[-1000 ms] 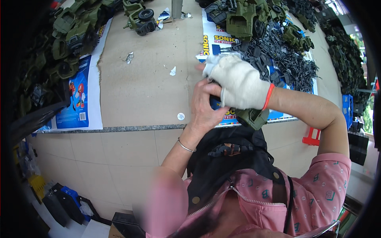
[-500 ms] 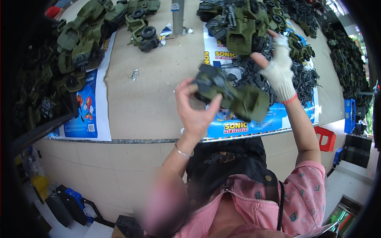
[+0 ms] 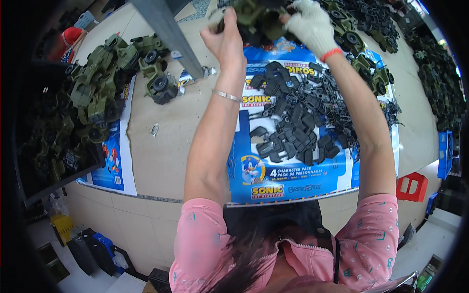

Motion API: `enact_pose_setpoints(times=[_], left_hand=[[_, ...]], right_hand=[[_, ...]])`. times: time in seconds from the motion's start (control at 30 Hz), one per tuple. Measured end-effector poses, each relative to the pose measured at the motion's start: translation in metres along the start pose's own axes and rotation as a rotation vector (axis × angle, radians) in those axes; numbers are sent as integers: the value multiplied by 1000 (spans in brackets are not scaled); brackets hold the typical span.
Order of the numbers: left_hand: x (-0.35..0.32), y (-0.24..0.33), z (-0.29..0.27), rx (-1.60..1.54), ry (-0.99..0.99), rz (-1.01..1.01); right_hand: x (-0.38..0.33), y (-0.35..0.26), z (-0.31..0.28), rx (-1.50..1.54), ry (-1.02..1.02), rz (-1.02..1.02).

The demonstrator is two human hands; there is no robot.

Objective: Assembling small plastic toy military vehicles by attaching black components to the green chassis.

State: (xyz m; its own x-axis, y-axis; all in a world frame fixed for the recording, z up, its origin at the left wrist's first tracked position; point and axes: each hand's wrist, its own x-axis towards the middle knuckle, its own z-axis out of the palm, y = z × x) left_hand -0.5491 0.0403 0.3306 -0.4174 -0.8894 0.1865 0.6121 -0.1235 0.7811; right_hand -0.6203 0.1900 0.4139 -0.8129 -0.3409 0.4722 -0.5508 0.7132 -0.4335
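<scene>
Both my arms reach far forward over the table. My bare left hand (image 3: 227,41) and my right hand (image 3: 309,24), in a white knit glove with a red cuff, hold an olive-green toy vehicle (image 3: 259,19) between them at the top of the view. Beneath my forearms a heap of small black plastic parts (image 3: 298,122) lies on a blue printed cardboard sheet (image 3: 288,178). A thin silver bangle is on my left wrist.
A pile of finished green toy vehicles (image 3: 102,83) lies at the left, more (image 3: 366,58) at the upper right. A grey metal post (image 3: 168,34) rises from the cardboard-covered table (image 3: 161,151). A red stool (image 3: 413,185) stands at the right, bags on the floor lower left.
My hands have carried the toy vehicle from close to my chest up and forward across the table, and my arms are now stretched out. The view has tilted forward.
</scene>
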Motion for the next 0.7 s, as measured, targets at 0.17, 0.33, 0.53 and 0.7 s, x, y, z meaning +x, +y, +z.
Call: enact_pose_setpoints(times=[0.17,0.33,0.53,0.7], left_hand=[[78,-13,92,295,-117,-139],[116,-32,158,832,-73,169],[79,-64,147,1145,-476,405],[66,-49,149,1331,-772,517]], right_hand=[[116,65,16,187,59,-66],[189,82,19,-48,-85,-332],[137,98,13,100,-140,-119],[107,132,-7,-330,103,-528]])
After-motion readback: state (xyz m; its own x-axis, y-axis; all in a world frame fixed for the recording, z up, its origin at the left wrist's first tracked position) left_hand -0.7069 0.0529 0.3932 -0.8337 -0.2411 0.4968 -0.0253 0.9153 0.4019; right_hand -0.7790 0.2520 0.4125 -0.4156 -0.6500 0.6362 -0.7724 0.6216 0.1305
